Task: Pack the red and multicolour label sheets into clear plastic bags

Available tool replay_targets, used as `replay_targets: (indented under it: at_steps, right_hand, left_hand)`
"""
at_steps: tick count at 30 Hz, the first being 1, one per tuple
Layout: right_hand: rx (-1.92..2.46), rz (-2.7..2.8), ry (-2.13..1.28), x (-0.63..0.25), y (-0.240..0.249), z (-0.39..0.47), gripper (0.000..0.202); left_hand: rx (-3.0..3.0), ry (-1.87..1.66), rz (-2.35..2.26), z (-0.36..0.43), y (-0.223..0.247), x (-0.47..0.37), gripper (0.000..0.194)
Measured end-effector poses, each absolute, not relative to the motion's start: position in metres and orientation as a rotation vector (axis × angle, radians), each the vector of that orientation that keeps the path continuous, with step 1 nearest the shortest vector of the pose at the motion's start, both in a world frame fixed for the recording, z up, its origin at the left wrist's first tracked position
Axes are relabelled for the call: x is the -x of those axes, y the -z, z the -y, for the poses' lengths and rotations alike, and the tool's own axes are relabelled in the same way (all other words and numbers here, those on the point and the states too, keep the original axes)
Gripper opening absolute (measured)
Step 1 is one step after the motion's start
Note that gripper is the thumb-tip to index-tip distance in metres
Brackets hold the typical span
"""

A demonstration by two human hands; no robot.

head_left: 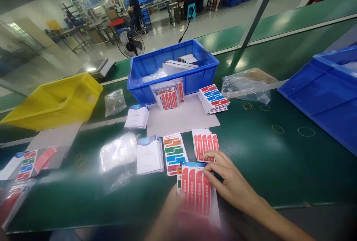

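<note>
A worker's right hand (230, 181) rests fingertips on a red sticker sheet (195, 192) lying on a green bench (279, 166), well in front of the blue bin (173, 68). The sheet's long axis runs away from the worker, toward the bin; its red strips run the same way. The fingers are spread flat, pressing rather than pinching. The left hand (170, 215) is a blur at the sheet's near edge; its grip cannot be told. Stacked cards (205, 144) lie between sheet and bin.

Red sticker sheet (195, 190): "Max Level" (Chinese beside, illegible).
</note>
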State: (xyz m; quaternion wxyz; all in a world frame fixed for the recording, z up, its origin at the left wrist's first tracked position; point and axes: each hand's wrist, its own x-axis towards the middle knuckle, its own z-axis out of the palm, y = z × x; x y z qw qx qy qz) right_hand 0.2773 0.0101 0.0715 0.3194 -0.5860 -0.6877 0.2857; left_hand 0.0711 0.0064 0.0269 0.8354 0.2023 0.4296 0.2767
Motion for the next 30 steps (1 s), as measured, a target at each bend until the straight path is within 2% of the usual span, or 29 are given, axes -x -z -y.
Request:
replay_targets:
  at_steps: [3,4,6,8,9,11,13,18,25,27,30]
  right_hand:
    - [1.582,1.746,-0.53,-0.273,-0.051,0.004,0.009]
    - [1.574,1.722,-0.523,-0.276,-0.048,0.008,0.011]
    - [1.539,1.7,-0.589,-0.284,-0.042,0.016,0.036]
    - [1.494,1.697,-0.746,-0.29,-0.037,0.022,0.054]
    - [1.476,1.681,-0.842,-0.291,-0.033,0.025,0.057]
    - [1.45,1.598,-1.036,-0.291,-0.023,0.028,0.054]
    - [1.414,1.478,-1.166,-0.286,-0.011,0.031,0.046]
    - [1.401,1.396,-1.125,-0.273,0.008,0.034,0.031]
    - [1.302,1.528,-0.966,-0.27,0.008,0.022,0.012]
    - [1.31,1.47,-0.97,-0.274,0.009,0.021,0.011]
    - [1.321,1.437,-0.978,-0.281,0.013,0.022,0.011]
  left_hand:
    - [-0.726,-0.49,-0.909,-0.017,-0.044,-0.073,0.051]
    - [-0.888,-0.451,-0.901,-0.021,-0.053,-0.073,0.042]
    - [-1.271,-0.37,-0.848,-0.03,-0.074,-0.074,0.028]
    - [-1.664,-0.234,-0.809,-0.036,-0.092,-0.078,0.033]
    - [-1.822,-0.161,-0.813,-0.038,-0.098,-0.08,0.039]
    - [-2.037,-0.041,-0.84,-0.039,-0.102,-0.086,0.045]
    - [-2.135,0.003,-0.858,-0.038,-0.095,-0.09,0.042]
    - [-2.04,-0.383,-0.975,-0.031,-0.07,-0.093,0.016]
    - [-1.768,-1.196,-1.06,-0.03,-0.059,-0.075,0.015]
    - [-1.867,-1.214,-1.378,-0.038,-0.057,-0.053,0.016]
    - [-1.914,-0.862,-2.039,-0.05,-0.051,-0.007,0.016]
